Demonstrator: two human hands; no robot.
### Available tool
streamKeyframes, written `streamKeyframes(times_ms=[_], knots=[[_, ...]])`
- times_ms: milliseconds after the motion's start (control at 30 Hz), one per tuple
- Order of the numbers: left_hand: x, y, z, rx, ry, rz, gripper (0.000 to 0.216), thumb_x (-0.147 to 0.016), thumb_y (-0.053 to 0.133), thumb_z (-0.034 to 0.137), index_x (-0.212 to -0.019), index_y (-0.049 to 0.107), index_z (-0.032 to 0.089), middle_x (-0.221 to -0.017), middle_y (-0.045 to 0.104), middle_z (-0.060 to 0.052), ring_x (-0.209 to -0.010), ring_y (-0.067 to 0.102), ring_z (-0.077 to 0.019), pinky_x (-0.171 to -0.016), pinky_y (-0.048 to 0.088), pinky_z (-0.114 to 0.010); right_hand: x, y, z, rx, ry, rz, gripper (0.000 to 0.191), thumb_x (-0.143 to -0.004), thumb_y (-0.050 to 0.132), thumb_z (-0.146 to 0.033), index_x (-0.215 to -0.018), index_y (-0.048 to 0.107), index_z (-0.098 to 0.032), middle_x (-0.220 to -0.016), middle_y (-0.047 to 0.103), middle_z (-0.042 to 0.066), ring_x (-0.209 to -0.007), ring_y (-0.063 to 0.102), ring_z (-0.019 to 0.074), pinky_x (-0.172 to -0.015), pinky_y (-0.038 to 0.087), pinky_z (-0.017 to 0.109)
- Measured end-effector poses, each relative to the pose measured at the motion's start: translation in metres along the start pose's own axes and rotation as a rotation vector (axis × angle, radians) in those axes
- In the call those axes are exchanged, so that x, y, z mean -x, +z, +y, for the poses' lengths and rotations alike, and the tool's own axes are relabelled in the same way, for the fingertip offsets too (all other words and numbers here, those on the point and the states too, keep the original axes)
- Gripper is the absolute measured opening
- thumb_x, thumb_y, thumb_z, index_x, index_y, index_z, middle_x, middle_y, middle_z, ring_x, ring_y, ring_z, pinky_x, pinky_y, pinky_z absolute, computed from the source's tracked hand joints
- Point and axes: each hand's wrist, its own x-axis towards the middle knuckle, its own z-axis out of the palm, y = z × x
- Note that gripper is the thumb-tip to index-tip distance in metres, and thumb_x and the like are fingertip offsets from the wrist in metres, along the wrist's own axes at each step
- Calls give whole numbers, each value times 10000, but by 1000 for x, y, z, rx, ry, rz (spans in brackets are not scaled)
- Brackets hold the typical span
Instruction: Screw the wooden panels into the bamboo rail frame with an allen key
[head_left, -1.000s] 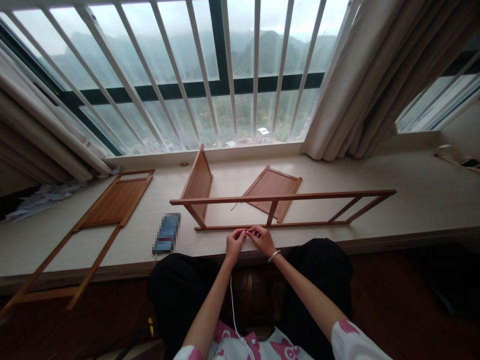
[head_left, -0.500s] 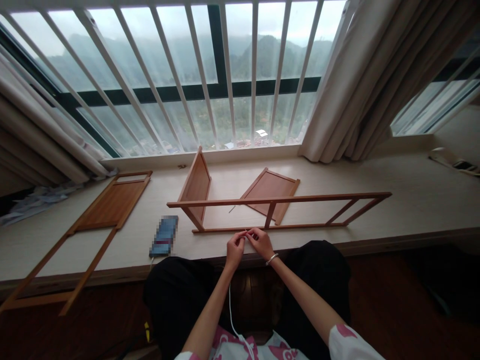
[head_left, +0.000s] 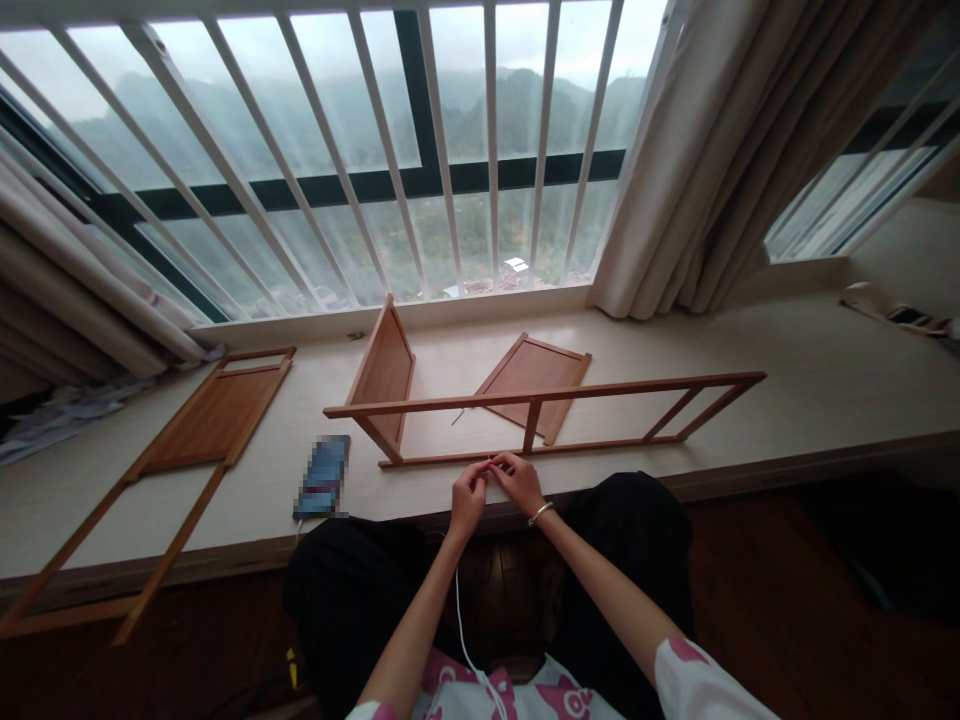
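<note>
My left hand (head_left: 469, 497) and my right hand (head_left: 520, 482) meet above the sill's front edge, fingertips pinched together. Whatever they pinch is too small to make out. Just beyond them a long wooden frame (head_left: 532, 425) stands on its side, with a crossbar near its middle. A wooden panel (head_left: 384, 375) rises upright at the frame's left end. Behind the frame lies another wooden panel (head_left: 529, 375), flat, with a thin metal rod (head_left: 458, 417) beside its left corner.
A wooden frame with a panel (head_left: 217, 415) lies at left, its legs overhanging the sill (head_left: 675, 345). A phone (head_left: 322, 477) with a white cable lies near my left knee. Curtains (head_left: 667, 170) flank the barred window. A few items (head_left: 892, 312) lie far right.
The whole view has shifted and tilted slightly as my head moved. Both hands stay together in the same pinch; the wooden parts keep their places.
</note>
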Motion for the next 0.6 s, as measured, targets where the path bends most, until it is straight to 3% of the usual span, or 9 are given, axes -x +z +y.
streamKeyframes(times_ms=[100,300,467,600], knots=[[0,0,3,11,13,-42,351,-767,382,129,-1057,570,191,-1020,628,-51,-930,579,-133,-807,460,-268,3,-5,0,-19,17,21,218,-767,520,-400,-760,642,-219,-713,662,10,-587,581,134,-591,443,241],[-11,-1,18,-151,18,-162,277,-771,367,150,-944,579,192,-839,642,-12,-533,525,-62,-530,433,-198,13,-23,8,-79,117,169,283,-750,524,-457,-767,635,-197,-677,650,30,-556,565,138,-529,433,241],[-61,5,44,-371,118,-185,250,-779,363,151,-887,585,188,-834,649,-14,-652,574,-80,-627,452,-206,20,-41,24,-141,186,243,309,-740,534,-466,-763,618,-169,-644,623,36,-525,521,126,-498,418,235],[-113,11,48,-649,-32,-37,248,-806,374,255,-905,590,184,-896,646,-56,-787,590,-144,-697,452,-261,21,-49,32,-181,176,153,292,-720,559,-452,-724,606,-165,-614,597,19,-492,477,106,-474,398,224]])
